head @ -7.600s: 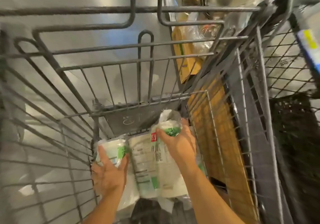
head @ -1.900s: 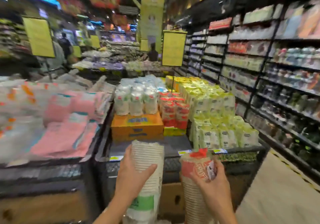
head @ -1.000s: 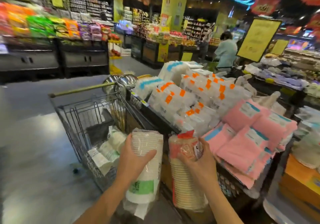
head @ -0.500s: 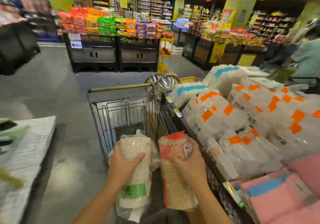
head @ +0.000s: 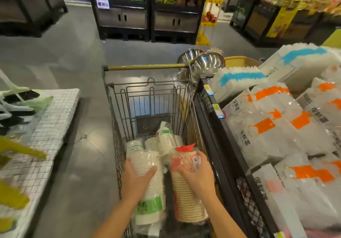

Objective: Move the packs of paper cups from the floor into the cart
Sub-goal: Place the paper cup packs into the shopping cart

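Two packs, brought round since a second before to the near end of the cart (head: 145,67). White pack (head: 149,205) grasped in left hand (head: 136,179); red-topped pack (head: 187,201) grasped in right hand (head: 200,176). Both hung above stored packs (head: 166,139). Lowering and release apparently remained

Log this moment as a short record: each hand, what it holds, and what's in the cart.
left hand: grips white pack with a green label
right hand: grips red-topped pack
position: both packs side by side at the near end of the cart, not yet let go
cart contents: loaded packs lying at the bottom
nearby: steel bowls by the far right corner; bagged goods to the right
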{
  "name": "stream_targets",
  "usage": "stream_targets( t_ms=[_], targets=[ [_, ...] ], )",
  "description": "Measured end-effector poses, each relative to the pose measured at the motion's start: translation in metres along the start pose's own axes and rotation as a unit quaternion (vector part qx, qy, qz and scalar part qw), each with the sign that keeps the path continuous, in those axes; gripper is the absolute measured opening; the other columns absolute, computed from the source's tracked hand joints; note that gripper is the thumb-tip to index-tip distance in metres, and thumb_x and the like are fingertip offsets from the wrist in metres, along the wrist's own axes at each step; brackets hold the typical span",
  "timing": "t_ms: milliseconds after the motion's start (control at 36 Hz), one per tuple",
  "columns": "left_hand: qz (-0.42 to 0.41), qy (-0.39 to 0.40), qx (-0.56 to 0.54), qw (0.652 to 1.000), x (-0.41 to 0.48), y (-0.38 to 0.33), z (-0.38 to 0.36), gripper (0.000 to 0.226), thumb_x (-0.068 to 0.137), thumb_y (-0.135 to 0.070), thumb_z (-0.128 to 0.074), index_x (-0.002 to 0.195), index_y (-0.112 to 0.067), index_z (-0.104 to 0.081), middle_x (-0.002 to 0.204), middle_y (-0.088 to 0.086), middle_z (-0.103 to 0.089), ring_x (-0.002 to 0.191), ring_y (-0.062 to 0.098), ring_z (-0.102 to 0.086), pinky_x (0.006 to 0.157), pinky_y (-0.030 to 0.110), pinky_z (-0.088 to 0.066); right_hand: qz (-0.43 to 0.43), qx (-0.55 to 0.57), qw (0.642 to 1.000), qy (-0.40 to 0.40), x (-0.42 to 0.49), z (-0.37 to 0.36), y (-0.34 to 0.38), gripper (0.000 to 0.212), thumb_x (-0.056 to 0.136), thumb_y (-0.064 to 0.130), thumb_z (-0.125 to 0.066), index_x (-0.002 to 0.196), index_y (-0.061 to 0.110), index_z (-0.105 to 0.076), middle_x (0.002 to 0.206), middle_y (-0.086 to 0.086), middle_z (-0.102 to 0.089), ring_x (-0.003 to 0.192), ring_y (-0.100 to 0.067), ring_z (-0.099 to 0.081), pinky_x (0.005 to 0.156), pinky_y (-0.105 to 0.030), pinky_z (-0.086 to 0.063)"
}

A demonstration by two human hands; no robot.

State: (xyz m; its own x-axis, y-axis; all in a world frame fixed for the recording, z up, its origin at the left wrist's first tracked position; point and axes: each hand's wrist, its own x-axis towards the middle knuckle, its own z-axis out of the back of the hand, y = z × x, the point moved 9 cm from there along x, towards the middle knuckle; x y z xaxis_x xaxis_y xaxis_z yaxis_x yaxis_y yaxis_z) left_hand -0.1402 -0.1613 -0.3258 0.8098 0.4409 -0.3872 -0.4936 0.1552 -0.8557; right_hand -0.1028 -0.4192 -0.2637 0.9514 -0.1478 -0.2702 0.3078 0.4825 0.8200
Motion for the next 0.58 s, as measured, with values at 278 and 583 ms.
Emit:
stream_targets(
  t_ms=[278,583],
  targets=[
    [0.086,0.025,0.038,0.995,0.076,0.081,-0.066,0.102,0.065,-0.052,-0.087,0.146,-0.027,-0.031,0.125,-0.011,-0.054,0.114,0.018,-0.058,0.104,0.044,-0.048,-0.122,-0.1,0.987,0.044,0.076,-0.071,-0.091,0.076,0.07,0.06,-0.093,0.129,0.041,-0.048,0.114,0.019,-0.061,0.106,-0.007,-0.065,0.082,-0.022,-0.055],
    [0.169,0.025,0.104,0.98,0.122,0.204,-0.151,0.116,0.059,-0.076,-0.076,0.152,-0.034,-0.02,0.15,0.006,-0.045,0.134,0.031,-0.046,0.11,0.052,-0.042,-0.261,-0.097,0.958,0.07,0.139,-0.146,-0.215,0.074,0.101,0.047,-0.068,0.162,0.024,-0.034,0.157,-0.003,-0.051,0.143,-0.028,-0.052,0.116,-0.037,-0.041]
  ],
)
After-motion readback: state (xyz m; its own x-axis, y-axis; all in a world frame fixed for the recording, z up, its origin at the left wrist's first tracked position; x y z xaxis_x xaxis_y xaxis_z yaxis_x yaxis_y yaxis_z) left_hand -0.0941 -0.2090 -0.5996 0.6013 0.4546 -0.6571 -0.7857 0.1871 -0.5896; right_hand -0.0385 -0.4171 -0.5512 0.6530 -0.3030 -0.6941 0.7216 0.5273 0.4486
